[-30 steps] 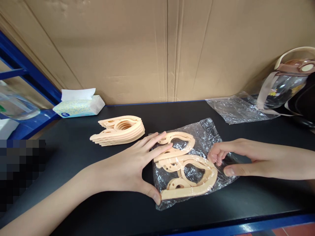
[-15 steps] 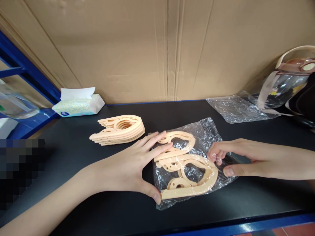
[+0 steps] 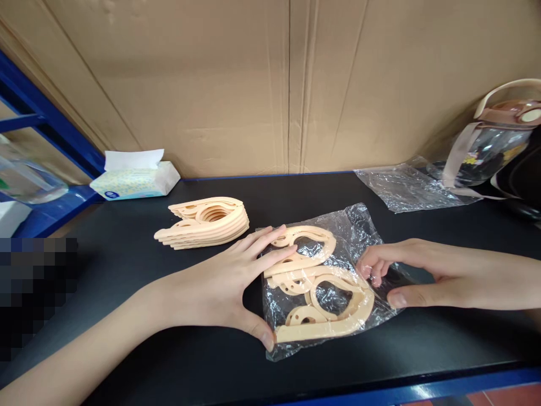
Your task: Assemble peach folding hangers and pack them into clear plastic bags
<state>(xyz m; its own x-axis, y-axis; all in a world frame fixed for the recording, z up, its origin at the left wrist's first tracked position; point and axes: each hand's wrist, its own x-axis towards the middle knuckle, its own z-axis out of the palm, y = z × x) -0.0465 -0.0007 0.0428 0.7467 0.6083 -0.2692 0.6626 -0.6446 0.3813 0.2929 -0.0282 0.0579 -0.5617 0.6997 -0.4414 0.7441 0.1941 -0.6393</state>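
Note:
A clear plastic bag (image 3: 359, 225) lies flat on the black tabletop with beige folding clothes hangers (image 3: 366, 304) inside it. My left hand (image 3: 211, 287) rests on the bag's left side, fingers spread over the upper hanger and thumb at the lower left corner. At the bag's right edge is my right hand (image 3: 406, 273). Its fingers curl against the plastic while the thumb stands apart from them, touching the bag's edge. Left of the bag sits a neat stack of matching beige hangers (image 3: 207, 225), near my left fingertips but not held.
A tissue pack (image 3: 135, 180) stands at the back left beside a blue metal frame (image 3: 54, 118). Another clear plastic bag (image 3: 406, 186) lies at the back right, near a bottle with a strap (image 3: 499, 146). Cardboard (image 3: 228, 84) walls off the back.
My right thumb has shifted slightly to the right, a little farther from the fingers. My left hand, the bag and the hangers stay practically where they were.

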